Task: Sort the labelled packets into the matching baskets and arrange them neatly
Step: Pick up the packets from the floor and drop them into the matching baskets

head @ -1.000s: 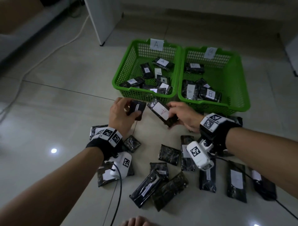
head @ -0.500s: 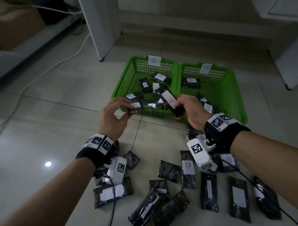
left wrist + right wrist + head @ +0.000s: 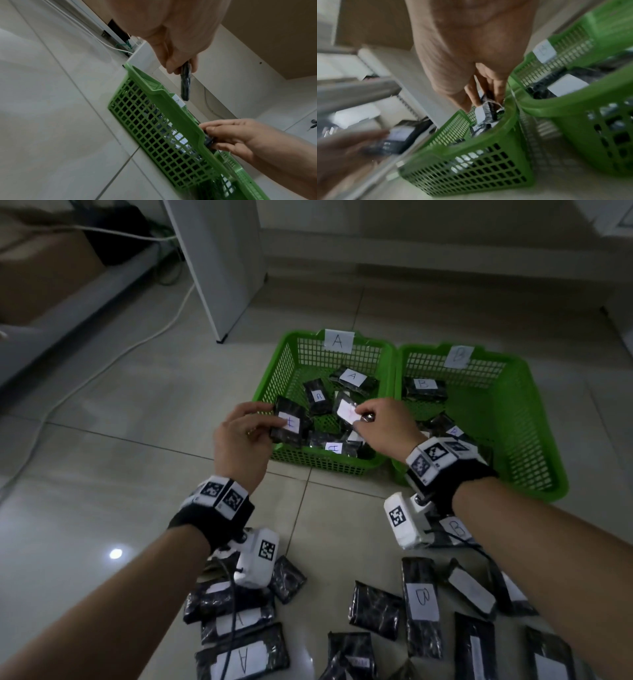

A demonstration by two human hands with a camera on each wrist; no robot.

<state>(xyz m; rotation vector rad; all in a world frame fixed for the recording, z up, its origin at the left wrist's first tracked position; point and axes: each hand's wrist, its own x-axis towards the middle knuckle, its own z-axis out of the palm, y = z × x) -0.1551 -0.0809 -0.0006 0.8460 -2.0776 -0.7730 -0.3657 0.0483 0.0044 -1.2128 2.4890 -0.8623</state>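
Observation:
Two green baskets stand side by side on the floor: basket A [image 3: 294, 344] on the left and basket B [image 3: 534, 392] on the right, each with a paper letter tag on its far wall. My left hand [image 3: 239, 436] pinches a black packet labelled A [image 3: 289, 422] over basket A's left front corner. In the left wrist view that packet [image 3: 185, 83] hangs edge-on above the rim [image 3: 161, 94]. My right hand [image 3: 380, 422] holds a second black packet with a white label [image 3: 346, 410] over the middle of basket A. Several A packets lie inside it.
Several black packets marked A or B lie loose on the tiled floor in front of me [image 3: 423, 604]. A white cabinet panel [image 3: 219, 261] stands behind basket A. A white cable [image 3: 102, 368] runs across the floor at left.
Both hands have lifted their packets off the floor area and carried them forward, from in front of basket A to above its inside. My head has tilted up.

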